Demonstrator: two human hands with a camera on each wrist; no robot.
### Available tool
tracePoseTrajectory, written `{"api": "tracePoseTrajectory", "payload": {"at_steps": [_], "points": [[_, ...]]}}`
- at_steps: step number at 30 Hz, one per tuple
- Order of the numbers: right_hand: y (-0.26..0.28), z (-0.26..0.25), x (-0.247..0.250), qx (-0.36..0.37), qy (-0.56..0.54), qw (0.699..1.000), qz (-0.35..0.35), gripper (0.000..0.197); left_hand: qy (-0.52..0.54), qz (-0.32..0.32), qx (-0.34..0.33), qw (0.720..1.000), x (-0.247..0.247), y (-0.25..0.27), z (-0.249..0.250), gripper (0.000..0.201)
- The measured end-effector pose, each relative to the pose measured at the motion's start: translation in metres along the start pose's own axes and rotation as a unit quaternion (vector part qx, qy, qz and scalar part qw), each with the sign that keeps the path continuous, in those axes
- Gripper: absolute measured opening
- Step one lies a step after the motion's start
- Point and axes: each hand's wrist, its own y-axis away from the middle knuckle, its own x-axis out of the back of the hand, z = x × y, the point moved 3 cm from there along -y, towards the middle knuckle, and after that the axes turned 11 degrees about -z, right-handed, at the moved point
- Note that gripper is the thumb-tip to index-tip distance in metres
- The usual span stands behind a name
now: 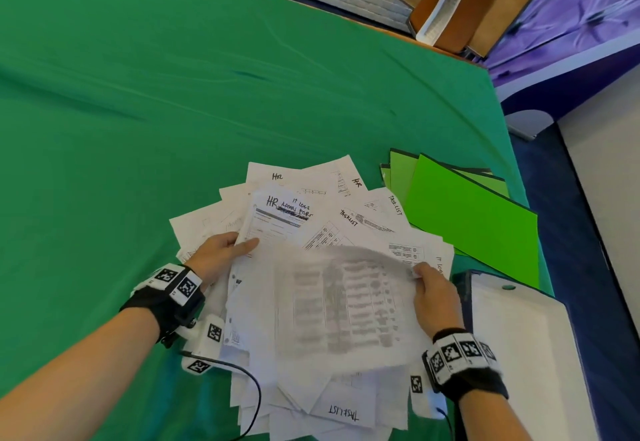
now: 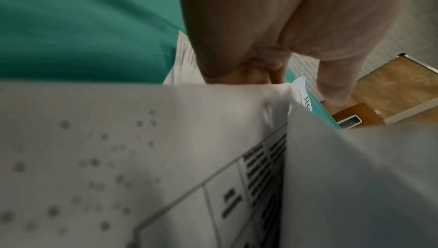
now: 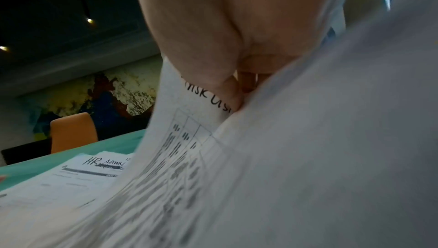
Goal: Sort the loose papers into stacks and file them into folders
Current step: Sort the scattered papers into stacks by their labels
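A fanned heap of loose white papers [image 1: 322, 205] marked HR, TASK LIST and IT LOGS lies on the green tablecloth. My right hand [image 1: 434, 293] pinches the top right corner of a lifted task-list sheet [image 1: 346, 305], its printed side turned away from me; the right wrist view shows the thumb [image 3: 227, 87] pressed on that sheet [image 3: 189, 139]. My left hand [image 1: 221, 253] grips the left edge of a sheet in the heap, thumb on top. In the left wrist view the fingers [image 2: 249, 72] curl behind paper [image 2: 118, 158]. Green folders [image 1: 474, 215] lie to the right.
An open box file with a white inside [image 1: 526, 347] sits at the near right table edge. The green tablecloth [image 1: 173, 94] stretches far left and back. Wooden panels [image 1: 460, 1] stand beyond the far edge. An orange chair [image 3: 73, 132] is behind the table.
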Motion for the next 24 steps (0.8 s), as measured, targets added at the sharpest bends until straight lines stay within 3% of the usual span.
{"api": "tracePoseTrajectory", "payload": {"at_steps": [4,6,8,11,15,18,21,24], "points": [[-0.007,-0.012,-0.018,0.013,0.022,1.000,-0.011,0.022,0.010,-0.010,0.036,0.999,0.000,-0.004,0.000,0.063],[-0.011,-0.025,-0.029,0.025,0.030,0.999,0.006,0.017,0.002,-0.031,0.032,0.999,-0.010,0.000,0.005,0.041],[-0.018,-0.039,-0.037,0.053,0.005,0.998,0.033,0.018,-0.070,-0.066,0.019,0.995,-0.023,-0.001,0.007,0.039],[-0.025,-0.057,-0.042,0.090,-0.096,0.990,0.059,0.025,-0.207,-0.077,0.007,0.975,-0.036,-0.006,0.002,0.066],[-0.021,-0.055,-0.050,0.020,-0.200,0.979,0.042,0.033,-0.284,-0.076,0.000,0.956,-0.051,-0.011,-0.010,0.083],[-0.004,-0.034,-0.061,-0.022,-0.225,0.974,0.034,0.033,-0.305,-0.078,0.001,0.949,-0.065,-0.011,-0.021,0.085],[0.016,-0.010,-0.064,-0.066,-0.247,0.964,0.071,0.027,-0.325,-0.070,0.004,0.943,-0.074,-0.010,-0.032,0.077],[0.033,0.013,-0.060,-0.142,-0.250,0.948,0.139,0.019,-0.281,-0.038,-0.001,0.959,-0.065,-0.012,-0.030,0.065]]}}
